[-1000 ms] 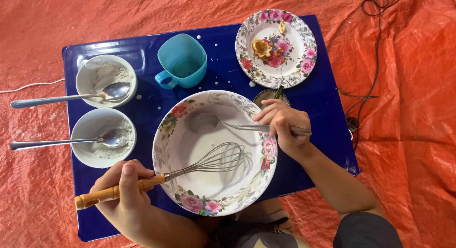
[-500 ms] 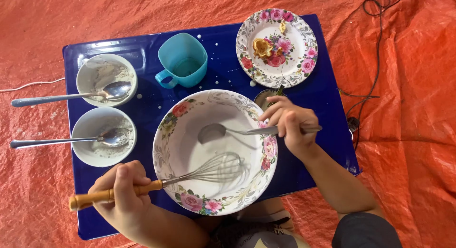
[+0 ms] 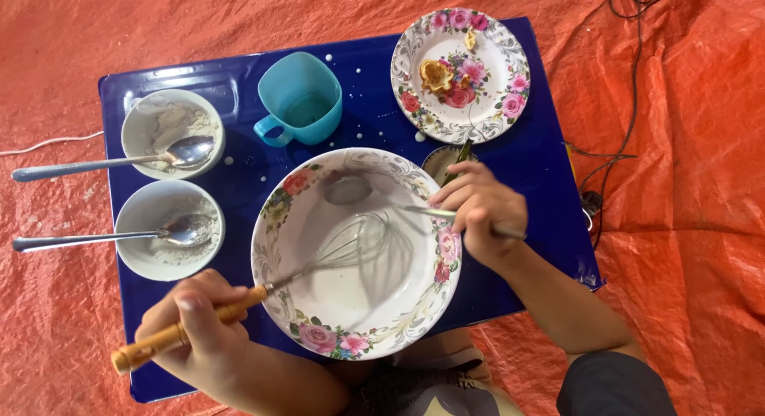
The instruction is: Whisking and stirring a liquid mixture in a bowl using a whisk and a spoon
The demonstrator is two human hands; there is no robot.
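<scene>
My left hand [image 3: 199,324] stays clamped on the whisk [image 3: 263,287], now swung deeper into the bowl [image 3: 356,253] on the table [image 3: 542,169]; my right hand [image 3: 478,209] grips the spoon [image 3: 382,199], seemingly lifted towards the rim.

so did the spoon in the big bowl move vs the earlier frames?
Yes. The spoon in the right hand shifted toward the far rim of the floral bowl, nearer the teal cup.

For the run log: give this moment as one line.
left hand: grips whisk | right hand: holds spoon | both tools inside floral bowl | bowl on blue table
</scene>
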